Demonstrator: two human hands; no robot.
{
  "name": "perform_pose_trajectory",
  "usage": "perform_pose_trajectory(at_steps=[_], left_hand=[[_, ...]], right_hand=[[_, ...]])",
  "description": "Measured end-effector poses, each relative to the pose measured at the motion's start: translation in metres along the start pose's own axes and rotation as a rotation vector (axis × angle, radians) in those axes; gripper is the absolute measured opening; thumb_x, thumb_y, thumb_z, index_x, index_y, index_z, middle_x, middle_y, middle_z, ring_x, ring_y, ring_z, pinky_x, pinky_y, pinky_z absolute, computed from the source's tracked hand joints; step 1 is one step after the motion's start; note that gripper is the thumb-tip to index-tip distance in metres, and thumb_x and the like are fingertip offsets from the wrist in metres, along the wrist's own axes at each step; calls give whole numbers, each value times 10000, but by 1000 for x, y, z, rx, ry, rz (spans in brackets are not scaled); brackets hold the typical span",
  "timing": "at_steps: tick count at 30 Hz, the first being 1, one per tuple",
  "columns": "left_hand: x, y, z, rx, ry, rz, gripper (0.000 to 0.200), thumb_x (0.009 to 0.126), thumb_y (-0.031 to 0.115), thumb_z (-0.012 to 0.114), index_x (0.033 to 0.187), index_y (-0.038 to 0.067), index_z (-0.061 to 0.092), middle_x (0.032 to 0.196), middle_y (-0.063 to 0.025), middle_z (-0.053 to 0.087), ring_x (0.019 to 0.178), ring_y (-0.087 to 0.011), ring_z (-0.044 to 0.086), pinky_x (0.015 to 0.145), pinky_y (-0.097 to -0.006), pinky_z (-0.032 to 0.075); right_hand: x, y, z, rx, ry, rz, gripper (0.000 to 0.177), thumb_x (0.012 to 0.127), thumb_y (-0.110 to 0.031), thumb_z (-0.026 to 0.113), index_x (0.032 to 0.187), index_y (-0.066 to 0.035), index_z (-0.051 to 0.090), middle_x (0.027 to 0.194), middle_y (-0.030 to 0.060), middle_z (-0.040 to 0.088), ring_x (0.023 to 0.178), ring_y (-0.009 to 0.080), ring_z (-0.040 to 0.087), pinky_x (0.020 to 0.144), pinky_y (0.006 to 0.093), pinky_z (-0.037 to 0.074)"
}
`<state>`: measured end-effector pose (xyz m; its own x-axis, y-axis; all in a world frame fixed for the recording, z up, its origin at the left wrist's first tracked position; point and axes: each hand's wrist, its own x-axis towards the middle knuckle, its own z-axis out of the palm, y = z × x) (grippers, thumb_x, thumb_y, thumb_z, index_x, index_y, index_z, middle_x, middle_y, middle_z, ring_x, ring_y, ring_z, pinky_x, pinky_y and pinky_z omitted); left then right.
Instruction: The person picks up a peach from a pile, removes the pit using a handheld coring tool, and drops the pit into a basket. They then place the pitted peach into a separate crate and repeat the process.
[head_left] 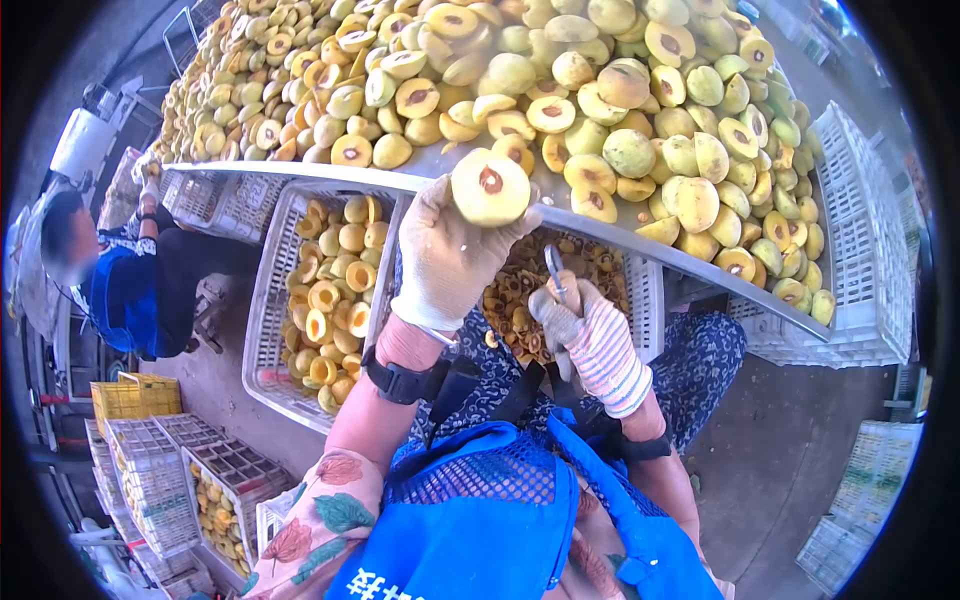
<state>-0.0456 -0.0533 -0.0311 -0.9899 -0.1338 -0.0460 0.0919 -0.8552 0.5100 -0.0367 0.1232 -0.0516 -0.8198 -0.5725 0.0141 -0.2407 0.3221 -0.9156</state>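
Observation:
My left hand [450,250], in a pale work glove, holds up a yellow peach half [490,188], its cut face with the brown pit showing. My right hand [585,330], in a glove with a striped cuff, is closed around the wooden handle of a pitting knife [555,264]. The metal end of the knife points up, apart from the peach half. Beneath my hands stands a crate [645,305] of brownish pits and scraps. Just above my left hand, a metal table edge [375,178] borders a large heap of halved peaches [410,97].
A white crate [262,330] of pitted peach halves [335,300] stands left of my knees. Another person [130,290] sits further left. Stacked crates [150,480] and a yellow crate [135,398] are at lower left; more crates [865,240] stand at right.

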Motion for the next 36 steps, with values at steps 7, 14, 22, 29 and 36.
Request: perform_pose_trajectory(at_steps=[7, 14, 22, 29, 36], left_hand=[[-29, -5, -13, 157, 173, 225, 474, 931, 430, 371, 1140, 13, 452, 902, -167, 583, 718, -267, 605, 643, -353, 522], [-45, -4, -1, 189, 106, 289, 420, 941, 352, 392, 1131, -16, 464, 903, -134, 571, 723, -221, 598, 653, -322, 507], [-40, -7, 1, 349, 121, 407, 402, 931, 311, 410, 1098, -46, 485, 869, -129, 575, 697, -203, 595, 643, -322, 512], [-31, -12, 1, 547, 305, 419, 423, 948, 326, 395, 1056, -59, 534, 910, -113, 576, 783, -167, 584, 699, -299, 504], [-37, -24, 17, 625, 391, 509, 135, 853, 98, 589, 925, -11, 621, 773, -47, 613, 612, -78, 546, 543, -203, 456]], right_hand=[[13, -23, 42, -557, 199, -326, 188, 825, -203, 589, 839, -22, 543, 644, 174, 541, 542, 317, 578, 457, 378, 459], [14, -31, 52, -697, 193, -326, 196, 816, -172, 563, 882, -2, 492, 683, 171, 506, 518, 326, 556, 454, 397, 463], [14, -33, 51, -624, 126, -294, 211, 784, -192, 546, 747, 13, 578, 656, 173, 560, 583, 287, 586, 502, 379, 488], [17, -11, 49, -649, -66, -225, 156, 791, -152, 564, 741, -5, 561, 732, 225, 533, 575, 367, 576, 519, 438, 484], [4, 1, 56, -517, 150, -294, 158, 827, -140, 533, 922, -28, 474, 771, 191, 507, 523, 374, 543, 433, 429, 451]])
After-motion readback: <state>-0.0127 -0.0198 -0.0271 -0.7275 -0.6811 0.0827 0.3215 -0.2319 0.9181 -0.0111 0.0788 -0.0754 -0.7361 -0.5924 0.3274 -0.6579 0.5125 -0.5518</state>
